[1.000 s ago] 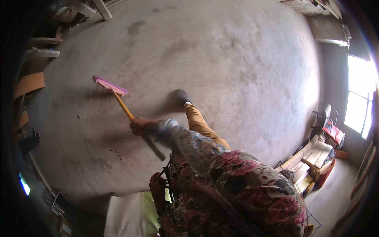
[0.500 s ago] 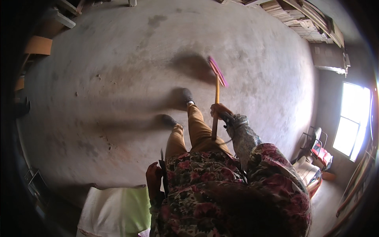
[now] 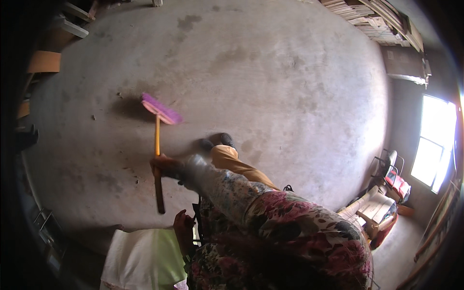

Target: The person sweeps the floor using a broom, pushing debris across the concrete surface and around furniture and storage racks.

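Note:
My right hand [image 3: 163,166] grips a broom by its yellow handle [image 3: 157,135], the arm in a pale patterned sleeve reaching left across my body. The purple-and-pink broom head [image 3: 162,108] rests on the concrete floor [image 3: 251,72], slightly blurred, ahead and left of my feet. Small bits of debris [image 3: 119,94] lie left of it. My left hand [image 3: 183,222] hangs low by a black strap at my side, fingers curled; what they hold, if anything, is too dark to make out. My dark shoes [image 3: 224,140] show beyond my tan trousers and floral top.
White and green cloth [image 3: 137,256] lies lower left, beside metal frames [image 3: 43,217]. Boards and shelves [image 3: 43,62] line the left edge. Stacked planks [image 3: 365,21] are top right. A chair with red material [image 3: 396,181], boxes [image 3: 374,208] and a bright window [image 3: 432,140] stand right.
The broom swung right, and since half a second ago has come back left and lower with my right hand. My feet have drawn closer together and sit lower in the view.

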A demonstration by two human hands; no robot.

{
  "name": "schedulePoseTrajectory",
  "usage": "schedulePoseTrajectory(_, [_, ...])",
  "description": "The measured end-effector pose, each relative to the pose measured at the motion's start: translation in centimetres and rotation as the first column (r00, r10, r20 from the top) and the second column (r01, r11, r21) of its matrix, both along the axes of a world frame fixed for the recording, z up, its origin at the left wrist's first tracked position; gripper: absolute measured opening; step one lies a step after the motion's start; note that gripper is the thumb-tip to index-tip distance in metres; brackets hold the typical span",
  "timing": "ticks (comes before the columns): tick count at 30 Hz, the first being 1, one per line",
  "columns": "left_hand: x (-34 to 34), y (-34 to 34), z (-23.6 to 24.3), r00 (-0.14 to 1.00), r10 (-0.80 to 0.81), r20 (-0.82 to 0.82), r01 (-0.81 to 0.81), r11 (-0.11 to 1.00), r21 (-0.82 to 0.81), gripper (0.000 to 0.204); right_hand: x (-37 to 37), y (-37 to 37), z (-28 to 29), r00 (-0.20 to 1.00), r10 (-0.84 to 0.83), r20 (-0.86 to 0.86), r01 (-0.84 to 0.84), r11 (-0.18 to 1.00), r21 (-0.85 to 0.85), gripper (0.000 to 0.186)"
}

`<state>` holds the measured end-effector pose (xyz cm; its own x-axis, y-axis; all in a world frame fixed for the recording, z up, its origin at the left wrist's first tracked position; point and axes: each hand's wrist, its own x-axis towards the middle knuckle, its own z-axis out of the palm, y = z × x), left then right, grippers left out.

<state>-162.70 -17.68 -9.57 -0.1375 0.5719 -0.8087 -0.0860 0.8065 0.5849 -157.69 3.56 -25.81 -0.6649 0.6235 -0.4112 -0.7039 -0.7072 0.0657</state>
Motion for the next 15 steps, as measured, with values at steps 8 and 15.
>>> schedulePoseTrajectory(8, [1.0,6.6,0.9,0.945,0.281,0.167,-0.260,0.956,-0.135,0.023,18.4,12.3,3.0,0.978,0.202,-0.045,-0.157,0.865,0.477,0.026])
schedulePoseTrajectory(15, [5.3,16.9,0.4,0.980,-0.192,-0.057,0.197,0.974,0.112,0.025,38.5,23.2,1.9,0.736,0.130,0.664,-0.262,0.960,0.102,0.015])
